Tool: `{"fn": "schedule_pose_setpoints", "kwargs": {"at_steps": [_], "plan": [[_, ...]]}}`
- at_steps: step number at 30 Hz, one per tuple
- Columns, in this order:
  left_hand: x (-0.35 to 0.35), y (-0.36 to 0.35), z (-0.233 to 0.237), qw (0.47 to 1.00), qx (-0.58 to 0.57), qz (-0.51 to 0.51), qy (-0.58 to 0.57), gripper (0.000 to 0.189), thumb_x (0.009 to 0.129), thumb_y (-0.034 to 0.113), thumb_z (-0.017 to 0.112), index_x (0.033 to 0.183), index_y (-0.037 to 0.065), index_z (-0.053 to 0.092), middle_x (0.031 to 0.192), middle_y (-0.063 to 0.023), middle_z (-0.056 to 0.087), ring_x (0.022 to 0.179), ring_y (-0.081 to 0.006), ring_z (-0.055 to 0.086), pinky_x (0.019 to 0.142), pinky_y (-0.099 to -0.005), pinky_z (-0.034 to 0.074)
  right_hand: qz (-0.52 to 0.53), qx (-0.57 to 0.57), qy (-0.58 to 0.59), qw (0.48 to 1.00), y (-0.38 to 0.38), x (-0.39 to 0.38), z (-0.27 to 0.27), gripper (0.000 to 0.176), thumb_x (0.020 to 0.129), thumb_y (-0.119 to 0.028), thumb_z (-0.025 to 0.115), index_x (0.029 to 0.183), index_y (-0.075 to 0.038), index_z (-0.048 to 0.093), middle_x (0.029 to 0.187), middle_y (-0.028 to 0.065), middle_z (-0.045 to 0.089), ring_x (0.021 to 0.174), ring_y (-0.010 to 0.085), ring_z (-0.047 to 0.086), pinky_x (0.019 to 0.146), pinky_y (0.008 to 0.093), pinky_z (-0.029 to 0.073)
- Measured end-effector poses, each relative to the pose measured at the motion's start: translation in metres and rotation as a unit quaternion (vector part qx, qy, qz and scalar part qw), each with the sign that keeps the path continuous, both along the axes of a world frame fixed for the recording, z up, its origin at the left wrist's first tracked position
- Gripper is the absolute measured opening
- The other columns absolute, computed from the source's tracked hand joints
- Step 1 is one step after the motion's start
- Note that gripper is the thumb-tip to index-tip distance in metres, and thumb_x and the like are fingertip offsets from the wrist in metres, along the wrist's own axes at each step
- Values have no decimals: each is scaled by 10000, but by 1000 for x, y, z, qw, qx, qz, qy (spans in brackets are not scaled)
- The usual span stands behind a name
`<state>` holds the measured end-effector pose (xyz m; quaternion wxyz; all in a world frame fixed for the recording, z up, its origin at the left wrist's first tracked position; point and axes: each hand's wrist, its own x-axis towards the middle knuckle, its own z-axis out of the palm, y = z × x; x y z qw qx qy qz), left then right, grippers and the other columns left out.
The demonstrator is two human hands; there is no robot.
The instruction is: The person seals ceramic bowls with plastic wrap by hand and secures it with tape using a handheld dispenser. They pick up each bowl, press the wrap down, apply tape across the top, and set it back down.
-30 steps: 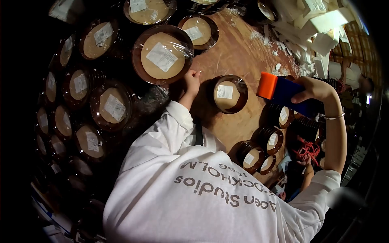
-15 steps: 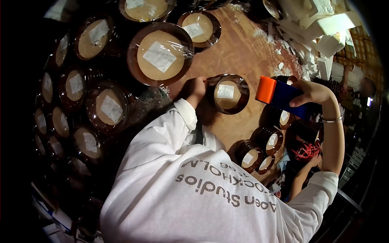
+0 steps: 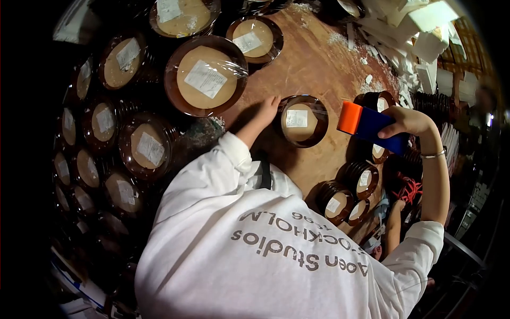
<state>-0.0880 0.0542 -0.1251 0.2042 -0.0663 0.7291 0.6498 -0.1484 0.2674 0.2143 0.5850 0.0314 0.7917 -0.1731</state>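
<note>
A round brown bowl (image 3: 319, 119) with a tan disc and a white printed label (image 3: 296, 118) sits on the worn tabletop, clear shiny wrap over it. My left hand (image 3: 267, 110) is at its left rim, fingers together against the edge; the fingertips' exact hold is partly hidden. To the right of the bowl and apart from it, my right hand (image 3: 408, 123) grips a blue tape dispenser (image 3: 374, 127) with an orange toothed front end (image 3: 350, 118) pointing left. The thumb lies across the blue body.
A larger wrapped bowl (image 3: 178, 69) stands up and left. Several stacks of labelled brown bowls (image 3: 125, 146) crowd the left. More stacks (image 3: 333, 202) line the right edge. White foam pieces (image 3: 430, 21) are heaped at top right. Another person's arm (image 3: 393, 226) shows below red strands (image 3: 409, 189).
My left hand has turned from a fist-like pose to longer, straighter fingers at the bowl's rim. The right hand with the tape dispenser stays almost in place. The view has shifted slightly.
</note>
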Motion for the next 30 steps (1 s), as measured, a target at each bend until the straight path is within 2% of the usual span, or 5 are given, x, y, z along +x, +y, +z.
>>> {"fn": "schedule_pose_setpoints", "kwargs": {"at_steps": [1,9,16,21,30], "plan": [[10,12,-46,993,104,-2,-49,493,885,422,349,1087,5,518,1042,-134,552,1009,-202,488,872,-277,352,-6,-1,0,1000,2,4,-1,567,565,-381,719,880,68,575,720,79,594,648,141,555,613,249,439],[32,7,-4,935,264,41,-235,667,854,535,299,1272,15,312,1257,-134,378,1171,-210,336,965,-297,255,-58,-25,7,998,26,27,-20,573,571,-383,710,891,72,573,749,70,590,663,127,544,639,236,437],[32,10,75,969,96,108,203,574,822,343,509,1228,-17,322,1294,-218,294,1218,-307,263,1003,-381,192,-87,26,23,996,25,43,-19,560,582,-343,709,927,74,565,766,81,597,689,142,562,662,232,435],[57,2,112,761,-168,-283,559,583,658,339,651,1111,65,407,1304,-167,294,1224,-302,259,1013,-432,165,-147,-6,-5,989,45,51,-42,581,609,-374,701,925,93,561,763,107,595,644,154,581,603,250,466],[49,17,80,662,-349,-345,567,696,522,314,713,1104,41,448,1312,-158,300,1232,-304,256,979,-437,240,-222,-23,-5,975,79,74,-102,646,605,-320,716,1032,105,483,875,132,582,754,159,581,684,260,466]]}}
